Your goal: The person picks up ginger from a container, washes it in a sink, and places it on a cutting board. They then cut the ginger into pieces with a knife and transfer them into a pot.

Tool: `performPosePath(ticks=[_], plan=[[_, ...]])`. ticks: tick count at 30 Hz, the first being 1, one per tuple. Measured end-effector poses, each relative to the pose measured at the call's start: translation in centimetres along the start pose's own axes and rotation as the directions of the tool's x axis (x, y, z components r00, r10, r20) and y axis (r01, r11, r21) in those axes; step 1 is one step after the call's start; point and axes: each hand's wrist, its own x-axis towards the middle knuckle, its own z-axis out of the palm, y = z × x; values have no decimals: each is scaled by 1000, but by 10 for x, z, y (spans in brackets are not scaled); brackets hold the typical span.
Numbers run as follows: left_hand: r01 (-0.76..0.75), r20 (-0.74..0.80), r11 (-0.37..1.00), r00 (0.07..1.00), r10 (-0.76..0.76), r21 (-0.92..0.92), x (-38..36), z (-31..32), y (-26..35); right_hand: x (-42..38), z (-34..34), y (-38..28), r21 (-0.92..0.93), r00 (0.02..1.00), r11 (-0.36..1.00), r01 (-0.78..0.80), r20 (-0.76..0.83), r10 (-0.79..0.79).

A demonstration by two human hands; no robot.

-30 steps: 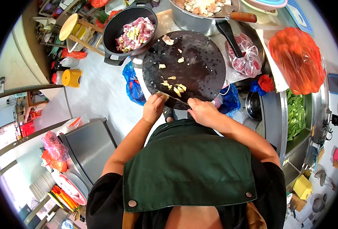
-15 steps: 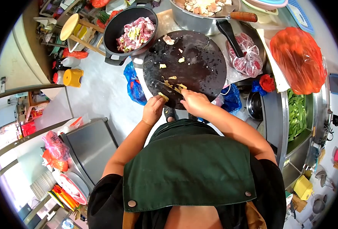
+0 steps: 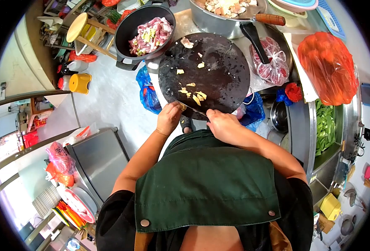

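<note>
At the near edge of the round dark chopping board (image 3: pixel 222 67), my right hand (image 3: pixel 224 124) is closed round the handle of a knife. The knife's blade (image 3: pixel 194 108) shows almost edge-on and points left, toward my other hand. With closed fingertips my left hand (image 3: pixel 168 119) pinches a piece of ginger (image 3: pixel 183 107), mostly hidden by the fingers, beside the blade tip. Several cut yellow ginger slices (image 3: pixel 199 97) lie just beyond the blade. A small scrap of meat (image 3: pixel 187 42) sits at the board's far side.
A black pot (image 3: pixel 122 39) of sliced raw meat stands beyond the board to the left. Behind is a large metal pot (image 3: pixel 210 21). Bagged red food (image 3: pixel 272 71) and an orange bag (image 3: pixel 328 69) are at right, above leafy greens (image 3: pixel 325 125) in a sink.
The knife and my right hand have moved right and toward me, away from the cut slices. More slices now show on the board. My left hand stays nearly in place.
</note>
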Motion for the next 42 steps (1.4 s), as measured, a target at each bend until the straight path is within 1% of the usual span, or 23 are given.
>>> performPosePath(ticks=[2,4,5,7,9,11,13,15,17,18,20,23,24,26,29,30,31,33,34,35,37,38,42], plan=[[0,-4,1000,1000,0,-9,1,-1,0,0,-2,-2,-15,1000,1000,5,13,-4],[-1,-8,1000,1000,1,-21,1,0,1,3,-10,-10,-25,996,999,-32,82,34],[6,-5,1000,1000,-6,-14,1,1,0,10,-4,-9,-25,996,999,-34,82,36],[10,0,1000,1000,-10,-9,-2,2,-1,31,20,-4,-14,999,999,37,18,-37],[33,24,999,999,-33,-5,-1,2,-3,50,29,-6,-5,1000,1000,23,20,-22],[10,31,1000,999,-10,-5,-1,-3,1,55,26,-7,7,1000,1000,12,29,-12],[-32,44,998,998,34,-51,-1,-5,4,46,12,-5,82,996,995,-55,-59,60],[-34,21,998,999,35,-48,-1,-2,3,33,13,7,76,992,996,-36,-119,45],[-31,12,999,999,32,-33,2,0,5,17,8,8,25,997,999,-39,-69,40],[-29,7,999,1000,29,-32,4,3,6,11,9,10,21,997,999,-36,-67,37],[-12,-21,1000,1000,11,-24,6,7,8,-1,12,12,23,995,999,30,-97,-28],[13,2,1000,1000,-13,-15,8,7,9,-9,14,12,-16,994,999,32,-105,-34],[15,4,1000,1000,-15,-14,9,7,11,-8,15,12,-14,994,999,33,-104,-34],[30,-3,1000,1000,-30,-1,10,7,15,-2,15,10,-26,999,1000,-17,-47,16],[40,-5,999,999,-40,-7,7,12,11,22,18,4,-10,1000,1000,-8,-24,7],[47,-16,998,999,-48,-32,6,12,11,32,22,6,18,999,999,-27,-28,27],[41,-15,999,999,-41,-30,8,10,10,35,21,10,20,999,999,-26,-35,27],[-69,-6,996,998,69,59,9,2,11,35,17,13,33,996,999,-36,-74,39],[-85,-16,992,996,87,94,11,0,13,30,17,16,44,992,997,-56,-110,60],[-81,-16,992,996,83,94,10,1,13,23,15,18,44,993,998,-54,-106,59],[-2,-5,998,1000,2,55,8,3,13,7,12,21,35,994,999,-24,-104,27],[47,-22,999,999,-46,12,8,5,15,0,14,23,41,990,999,24,-140,-18],[107,-34,992,993,-109,-59,8,9,16,-12,20,26,23,987,997,68,-147,-64]])
